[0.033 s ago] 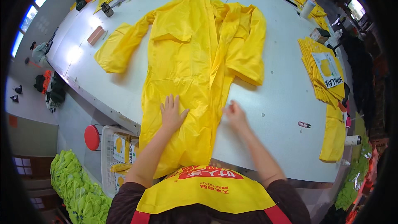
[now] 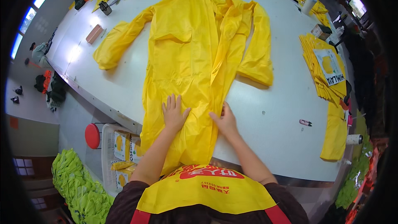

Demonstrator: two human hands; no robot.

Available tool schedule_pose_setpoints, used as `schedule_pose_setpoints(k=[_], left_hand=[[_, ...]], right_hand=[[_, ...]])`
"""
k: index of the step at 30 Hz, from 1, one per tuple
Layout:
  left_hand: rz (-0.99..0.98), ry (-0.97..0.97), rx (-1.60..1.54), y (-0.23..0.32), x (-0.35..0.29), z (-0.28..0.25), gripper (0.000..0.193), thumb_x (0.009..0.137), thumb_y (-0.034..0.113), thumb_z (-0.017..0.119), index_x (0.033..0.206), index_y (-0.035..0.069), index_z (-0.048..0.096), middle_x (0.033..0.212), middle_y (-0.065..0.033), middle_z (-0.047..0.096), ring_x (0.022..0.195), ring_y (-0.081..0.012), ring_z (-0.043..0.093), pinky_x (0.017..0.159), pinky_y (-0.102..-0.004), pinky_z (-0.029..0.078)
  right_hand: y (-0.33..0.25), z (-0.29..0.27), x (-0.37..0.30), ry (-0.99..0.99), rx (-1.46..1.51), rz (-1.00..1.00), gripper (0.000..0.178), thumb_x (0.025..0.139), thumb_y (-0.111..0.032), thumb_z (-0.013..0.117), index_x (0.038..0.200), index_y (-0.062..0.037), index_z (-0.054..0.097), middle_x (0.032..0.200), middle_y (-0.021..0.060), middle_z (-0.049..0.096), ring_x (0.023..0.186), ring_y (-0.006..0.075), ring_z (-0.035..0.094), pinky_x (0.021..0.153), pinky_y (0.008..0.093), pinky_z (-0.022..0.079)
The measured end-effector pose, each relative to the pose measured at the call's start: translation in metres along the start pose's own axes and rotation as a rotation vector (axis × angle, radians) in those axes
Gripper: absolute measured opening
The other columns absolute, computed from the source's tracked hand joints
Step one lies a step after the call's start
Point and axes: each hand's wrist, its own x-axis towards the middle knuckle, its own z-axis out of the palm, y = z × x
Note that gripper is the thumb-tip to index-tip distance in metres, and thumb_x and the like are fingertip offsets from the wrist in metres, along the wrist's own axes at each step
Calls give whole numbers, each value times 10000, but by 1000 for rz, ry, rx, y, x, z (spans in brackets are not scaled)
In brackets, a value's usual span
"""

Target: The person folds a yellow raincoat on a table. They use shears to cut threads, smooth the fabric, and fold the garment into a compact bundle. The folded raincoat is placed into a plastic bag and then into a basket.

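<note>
Pale worktop largest, fisheye bending its edges, spreading away from the wearer. On it, mid-view, a long yellow raincoat, lying lengthwise, its lower end close against the wearer; left sleeve angled outward, right one bent down alongside the body, flap pocket on the left panel, fabric creased and glossy. Heap of lime-green fabric on the floor, lower left. Yellow apron with red straps on the wearer, over dark sleeves. White plastic basket beside the worktop's left edge, holding packets with white labels. Stack of folded yellow garments near the right edge, a printed card on top. Red round stool just left of the basket. Left hand flat on the coat's lower front, fingers spread, gripping nothing. Right hand at the coat's right edge, thumb reaching the fabric, fingers curled; cannot tell whether the edge is pinched. White thread cone upright, far right. Pinkish-brown oblong block beyond the left sleeve. Smallest: a pink-and-dark tool, on the worktop well right of the right hand.
</note>
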Motion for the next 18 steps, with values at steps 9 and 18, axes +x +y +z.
schedule_pose_setpoints(k=[9,18], left_hand=[[41,134,-81,-34,9,3,363,862,309,535,1150,90,567,1210,-141,529,1155,-319,459,965,-458,319],[-209,-146,-552,-153,23,-70,300,885,262,498,1024,21,610,987,-163,625,950,-307,581,805,-368,449]], right_hand=[[18,5,-17,73,1078,409,368,893,-171,501,1215,-3,443,1108,145,574,984,265,578,835,402,489],[27,-326,-99,622,1108,146,468,933,-342,400,1269,-17,426,1270,179,478,1151,316,481,961,468,404]])
